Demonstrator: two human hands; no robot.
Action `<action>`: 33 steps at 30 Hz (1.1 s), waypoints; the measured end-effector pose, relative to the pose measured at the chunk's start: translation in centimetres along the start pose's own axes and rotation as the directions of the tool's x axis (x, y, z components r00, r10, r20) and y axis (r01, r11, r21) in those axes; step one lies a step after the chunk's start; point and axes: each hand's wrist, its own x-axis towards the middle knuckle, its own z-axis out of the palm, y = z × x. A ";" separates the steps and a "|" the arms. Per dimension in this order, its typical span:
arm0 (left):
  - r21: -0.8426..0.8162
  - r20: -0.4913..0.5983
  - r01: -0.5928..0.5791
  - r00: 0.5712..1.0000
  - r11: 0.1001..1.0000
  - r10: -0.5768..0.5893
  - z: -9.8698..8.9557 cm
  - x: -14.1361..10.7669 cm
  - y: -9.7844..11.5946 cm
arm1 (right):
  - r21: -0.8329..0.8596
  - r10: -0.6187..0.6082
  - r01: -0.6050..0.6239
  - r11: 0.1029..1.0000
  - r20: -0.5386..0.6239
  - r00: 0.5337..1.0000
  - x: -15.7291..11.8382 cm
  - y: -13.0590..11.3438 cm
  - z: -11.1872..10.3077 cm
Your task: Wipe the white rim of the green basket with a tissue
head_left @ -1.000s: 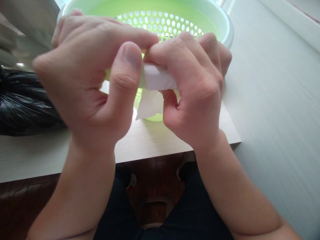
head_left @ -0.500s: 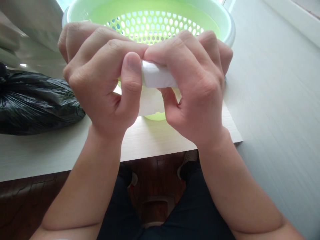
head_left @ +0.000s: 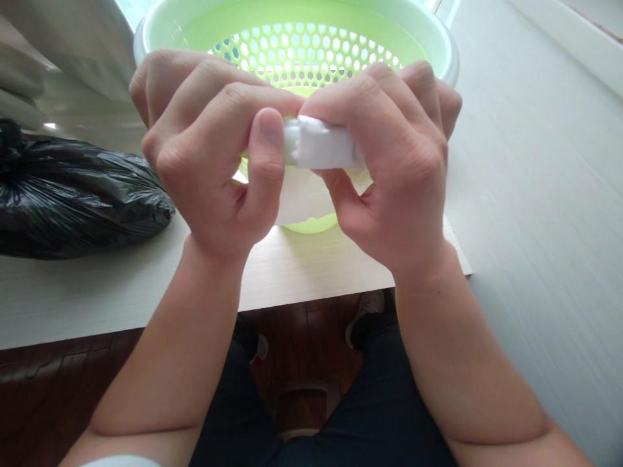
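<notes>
Left to right. Black plastic bag (head_left: pixel 82 194) lies on the table (head_left: pixel 292 266), left end cut off by the frame edge, contents not visible.

Left hand (head_left: pixel 209 155): fingers curled, thumb up against the bent forefinger, pinching the pale green end (head_left: pixel 291 144). That end runs out of sight behind the thumb, so can't tell how much sits in the grip.

Change: half a second ago the thumb sat almost flush with the white piece (head_left: pixel 325 144); now there's a wider band of pale green with a bumpy edge between them. My read: the two hands are working that junction, and more of the green is exposed. Can't tell if the white slid or the thumb did.

White piece is held up between the hands, in front of the green basket (head_left: pixel 450 61). Pale flap (head_left: pixel 302 194) shows below it; whether it's attached, unclear.

Right hand (head_left: pixel 402 162): forefinger over, thumb under, pinching the white piece. Thumb tip and the piece's far end hidden. Forefingers meet at the top.

Basket: top cropped, front mostly blocked.
</notes>
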 end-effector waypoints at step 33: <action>-0.012 0.023 -0.035 0.999 0.999 0.035 -0.1 0.0 -0.5 | 0.047 -0.048 0.048 0.998 0.014 0.999 -0.2 1.7 0.0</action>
